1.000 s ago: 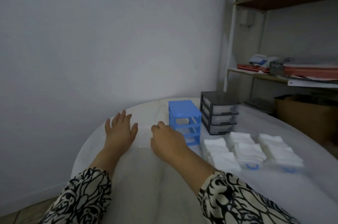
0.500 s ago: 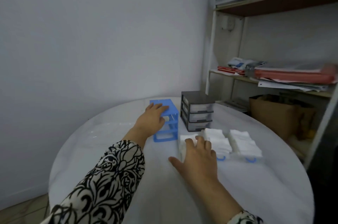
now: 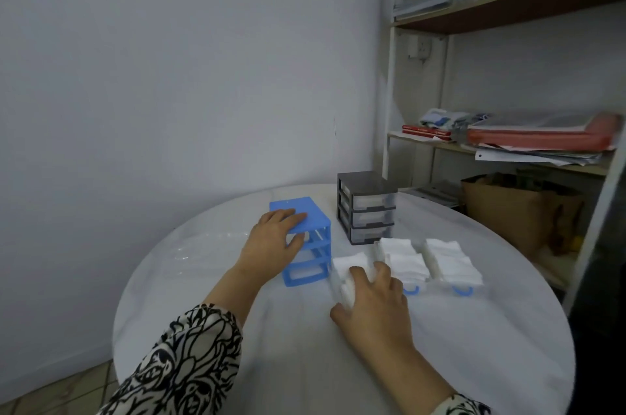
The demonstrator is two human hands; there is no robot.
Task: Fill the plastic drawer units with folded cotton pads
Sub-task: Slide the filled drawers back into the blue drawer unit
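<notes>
A blue drawer unit [image 3: 310, 246] stands mid-table with its three slots open and no drawers in them. My left hand [image 3: 274, 240] holds its top, fingers lying on the lid and thumb hooked at the front edge. To its right lie three stacks of white folded cotton pads [image 3: 443, 260]; blue drawer handles [image 3: 462, 291] poke out under two of them. My right hand [image 3: 374, 301] grips the near end of the left stack [image 3: 349, 263], fingers on top, thumb at its side. A dark grey drawer unit [image 3: 367, 208] with three clear drawers stands behind the pads.
The round white table [image 3: 210, 265] stands against a pale wall. At the right, a shelf rack [image 3: 389, 109] holds papers and red folders, with a brown cardboard box [image 3: 501, 208] low beside the table's far right edge. Tiled floor shows at lower left.
My right hand has moved forward from the table onto the left pad stack and closed around it. My left hand stays on the blue unit's top, thumb now at its front.
</notes>
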